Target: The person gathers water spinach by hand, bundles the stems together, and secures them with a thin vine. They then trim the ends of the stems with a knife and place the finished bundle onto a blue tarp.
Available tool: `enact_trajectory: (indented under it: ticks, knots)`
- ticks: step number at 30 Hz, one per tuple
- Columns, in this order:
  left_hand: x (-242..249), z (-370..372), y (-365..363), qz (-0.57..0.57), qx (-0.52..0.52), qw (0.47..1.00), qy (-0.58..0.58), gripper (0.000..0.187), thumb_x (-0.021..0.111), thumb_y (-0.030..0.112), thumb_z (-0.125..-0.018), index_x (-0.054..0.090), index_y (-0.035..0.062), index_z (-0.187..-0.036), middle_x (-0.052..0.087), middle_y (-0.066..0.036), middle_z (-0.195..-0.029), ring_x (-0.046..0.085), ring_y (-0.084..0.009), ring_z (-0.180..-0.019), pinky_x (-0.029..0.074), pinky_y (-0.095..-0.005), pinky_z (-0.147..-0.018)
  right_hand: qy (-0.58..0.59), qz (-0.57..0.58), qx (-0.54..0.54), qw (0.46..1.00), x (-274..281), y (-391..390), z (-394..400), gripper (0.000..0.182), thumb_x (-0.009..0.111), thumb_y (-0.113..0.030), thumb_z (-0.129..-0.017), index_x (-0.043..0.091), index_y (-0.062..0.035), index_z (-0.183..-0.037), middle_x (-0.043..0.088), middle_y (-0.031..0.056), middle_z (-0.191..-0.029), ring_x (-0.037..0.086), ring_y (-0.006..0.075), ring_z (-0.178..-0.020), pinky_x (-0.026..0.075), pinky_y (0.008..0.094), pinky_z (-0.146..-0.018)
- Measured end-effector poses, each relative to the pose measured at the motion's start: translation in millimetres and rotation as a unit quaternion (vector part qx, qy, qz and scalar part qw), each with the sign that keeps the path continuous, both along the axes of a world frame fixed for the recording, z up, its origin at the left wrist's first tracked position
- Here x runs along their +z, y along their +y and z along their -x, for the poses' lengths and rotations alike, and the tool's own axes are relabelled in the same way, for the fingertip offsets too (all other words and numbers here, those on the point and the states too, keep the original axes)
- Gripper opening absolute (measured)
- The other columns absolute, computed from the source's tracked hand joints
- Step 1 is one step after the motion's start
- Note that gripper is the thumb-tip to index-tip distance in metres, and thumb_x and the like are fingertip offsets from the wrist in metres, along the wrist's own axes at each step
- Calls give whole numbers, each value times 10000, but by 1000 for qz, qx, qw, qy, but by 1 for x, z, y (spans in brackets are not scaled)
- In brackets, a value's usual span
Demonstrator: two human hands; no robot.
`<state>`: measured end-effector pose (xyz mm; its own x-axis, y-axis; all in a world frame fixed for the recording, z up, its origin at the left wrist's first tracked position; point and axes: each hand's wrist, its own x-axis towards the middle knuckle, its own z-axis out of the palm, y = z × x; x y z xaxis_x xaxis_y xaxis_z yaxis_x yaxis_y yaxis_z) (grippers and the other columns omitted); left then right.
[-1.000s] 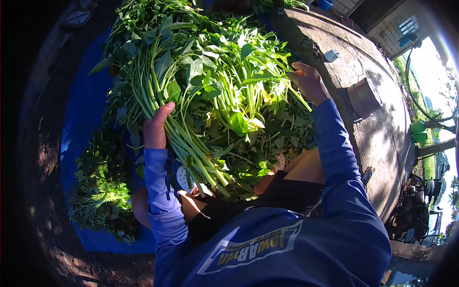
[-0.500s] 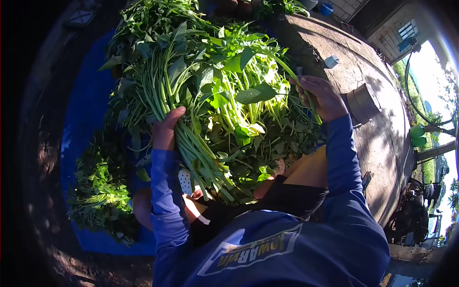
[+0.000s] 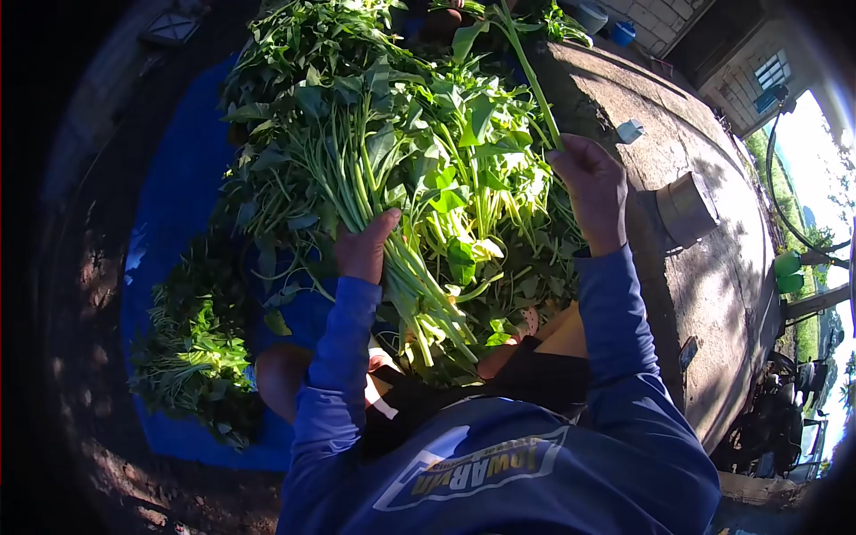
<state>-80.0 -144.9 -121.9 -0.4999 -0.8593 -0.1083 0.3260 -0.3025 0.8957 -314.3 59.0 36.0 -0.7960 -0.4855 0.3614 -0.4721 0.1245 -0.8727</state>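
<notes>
My left hand (image 3: 364,248) is closed round a thick bunch of long green stems (image 3: 417,290), whose leaves fan out away from me and whose cut ends point toward my lap. My right hand (image 3: 590,183) pinches a single leafy stem (image 3: 533,78) near its lower end, and the stem stands up and away, apart from the bunch. Beyond and between both hands spreads a large heap of leafy greens (image 3: 308,45), brightly sunlit in its middle.
A blue sheet (image 3: 169,201) lies under the greens, with a smaller pile of greens (image 3: 201,348) at the left. On the concrete at the right are a round container (image 3: 687,209) and a small pale object (image 3: 629,131). A blue bucket (image 3: 623,34) stands at the back.
My left hand and the bunch have shifted to the right in view. The single stem in my right hand has swung from lying over the heap to pointing up and away.
</notes>
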Motion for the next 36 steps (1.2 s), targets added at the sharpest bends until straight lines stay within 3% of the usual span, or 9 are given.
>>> enact_trajectory:
  ticks: [14, 18, 22, 23, 24, 28, 32, 33, 36]
  knots:
    - [-51, -1, 51, -236, -72, 967, 61, 414, 851, 357, -903, 705, 52, -1142, 715, -22, -978, 682, -142, -807, 570, -332, -741, 5, -165, 190, 968, -128, -29, -128, 287, 702, -208, -949, 764, 6, -1131, 729, 205, -924, 712, 338, -875, 544, 413, -809]
    - [-56, 21, 68, -133, 192, 970, 74, 463, 892, 328, -874, 676, 10, -1132, 710, -40, -1043, 671, -166, -913, 558, -349, -843, 6, -203, 186, 961, -140, -31, -131, 274, 688, -218, -970, 769, -5, -1122, 716, 208, -927, 704, 358, -871, 542, 432, -803]
    - [-66, 8, 63, -54, 29, 998, 9, 446, 900, 265, -849, 702, -21, -1129, 738, -74, -1081, 686, -182, -954, 540, -341, -909, 18, -174, 180, 968, -169, -35, -152, 278, 704, -213, -990, 765, 10, -1144, 663, 120, -881, 651, 232, -787, 514, 348, -744]
    - [-97, -2, 52, 185, -36, 980, -66, 342, 859, 237, -872, 765, -9, -1090, 759, -86, -1096, 698, -167, -978, 551, -337, -884, -12, -143, 161, 976, -181, -36, -161, 271, 708, -200, -986, 762, 11, -1148, 661, 121, -880, 651, 240, -783, 515, 352, -746]
    - [-93, 0, 41, -67, -83, 994, -17, 273, 815, 219, -900, 801, 2, -1064, 771, -88, -1111, 715, -155, -948, 566, -329, -834, -40, -111, 139, 983, -191, -37, -171, 265, 712, -186, -981, 759, 11, -1151, 660, 122, -879, 651, 248, -780, 517, 355, -748]
    - [-78, -18, 35, -148, -55, 987, 25, 229, 797, 159, -891, 769, -12, -1041, 756, -77, -995, 717, -158, -818, 589, -320, -767, -30, -131, 277, 951, -150, -23, -165, 277, 718, -134, -969, 745, 17, -1200, 693, 123, -1033, 685, 233, -913, 533, 330, -804]
    - [-7, -40, 11, -56, -7, 996, -72, 248, 793, 142, -881, 738, -12, -1067, 747, -93, -939, 719, -172, -774, 599, -320, -711, -58, -45, -6, 997, -153, -20, -44, 230, 719, -177, -958, 781, -20, -1114, 750, 47, -906, 677, 125, -808, 528, 304, -729]
    - [17, -41, 10, -36, -4, 997, -70, 240, 796, 175, -883, 728, 8, -1040, 742, -103, -890, 717, -192, -723, 601, -332, -672, -115, -25, -104, 988, -179, -19, 5, 234, 671, -183, -920, 794, -41, -1059, 790, 122, -924, 750, 245, -804, 580, 347, -761]
    - [41, -40, -5, -27, -23, 997, -70, 254, 804, 230, -892, 709, 34, -1023, 736, -114, -829, 723, -215, -686, 613, -353, -645, -108, -124, -240, 957, -253, 3, 101, 263, 629, -216, -820, 828, -101, -949, 798, 107, -886, 755, 235, -795, 567, 332, -777]
